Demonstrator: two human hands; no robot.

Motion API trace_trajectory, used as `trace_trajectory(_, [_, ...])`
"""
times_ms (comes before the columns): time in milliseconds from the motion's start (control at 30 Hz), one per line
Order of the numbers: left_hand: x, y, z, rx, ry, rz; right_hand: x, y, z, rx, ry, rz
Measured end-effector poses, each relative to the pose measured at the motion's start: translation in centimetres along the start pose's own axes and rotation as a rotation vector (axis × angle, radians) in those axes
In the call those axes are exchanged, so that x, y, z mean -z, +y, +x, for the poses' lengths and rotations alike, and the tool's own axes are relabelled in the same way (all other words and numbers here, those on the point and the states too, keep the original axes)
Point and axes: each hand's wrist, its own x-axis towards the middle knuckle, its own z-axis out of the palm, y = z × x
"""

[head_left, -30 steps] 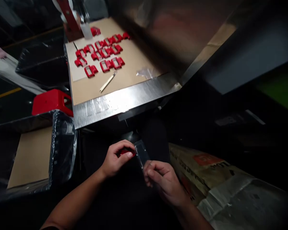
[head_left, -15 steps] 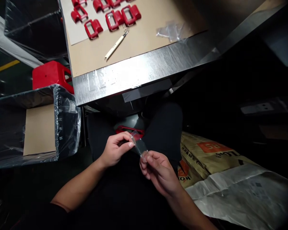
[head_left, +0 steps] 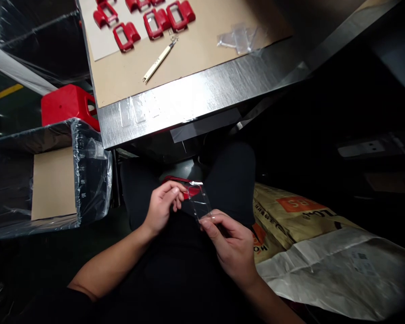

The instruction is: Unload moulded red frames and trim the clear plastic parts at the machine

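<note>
One clear panel (head_left: 200, 201), right hand (head_left: 233, 247) pinching, sack (head_left: 312, 220), lettering (head_left: 299, 204) unclear

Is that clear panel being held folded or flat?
The clear panel looks flat: its long edges run straight, with the right hand pinching one end.

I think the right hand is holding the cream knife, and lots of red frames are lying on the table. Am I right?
Not quite: the head view shows the right hand holding a clear plastic piece. The cream knife lies on the table, and lots of red frames lie there, as you said.
</note>
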Motion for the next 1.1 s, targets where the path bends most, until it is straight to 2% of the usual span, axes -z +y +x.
trace_trajectory(67, [0.4, 1.7, 0.5, -0.19, 0.008, 0.093, -0.1, 0.2, -0.2, 0.0, -0.013, -0.007])
trace_trajectory(167, [0.6, 3.5, 1.2, -0.421, 0.004, 0.35, -0.1, 0.3, -0.3, -0.004, -0.023, -0.014])
trace_trajectory(267, [0.7, 3.8, 1.5, -0.746, 0.05, 0.688, 0.0, 0.4, -0.2, -0.061, -0.053, -0.02])
trace_trajectory(367, [0.4, 3.4, 0.8, -1.119, 0.083, 0.993, 0.2, 0.7, -0.1, -0.197, -0.035, 0.015])
trace_trajectory(400, [0.2, 3.3, 0.4, -1.197, 0.049, 1.022, 0.2, 0.8, -0.1, -0.243, -0.011, 0.033])
trace_trajectory(467, [-0.5, 3.1, -0.8, -1.302, -0.131, 0.96, 0.2, 0.9, -0.1, -0.319, 0.041, 0.086])
trace_trajectory(533, [-1.3, 2.8, -2.0, -1.359, -0.343, 0.842, 0.1, 0.8, -0.1, -0.365, 0.071, 0.144])
trace_trajectory(600, [-1.8, 2.4, -2.8, -1.382, -0.429, 0.745, 0.1, 0.4, -0.3, -0.38, 0.083, 0.184])
trace_trajectory(733, [-1.8, 1.6, -3.2, -1.376, -0.361, 0.688, 0.0, -0.3, -0.4, -0.359, 0.093, 0.218])
trace_trajectory(867, [-1.5, 1.1, -3.3, -1.425, -0.287, 0.694, 0.1, -0.5, -0.4, -0.271, 0.081, 0.236])
trace_trajectory(967, [-1.3, 0.4, -3.3, -1.445, -0.224, 0.586, 0.3, -0.6, -0.4, -0.215, 0.072, 0.239])
trace_trajectory(1100, [-0.6, -0.3, -2.6, -1.164, -0.075, 0.467, 0.6, -0.8, -0.8, -0.188, 0.047, 0.273])
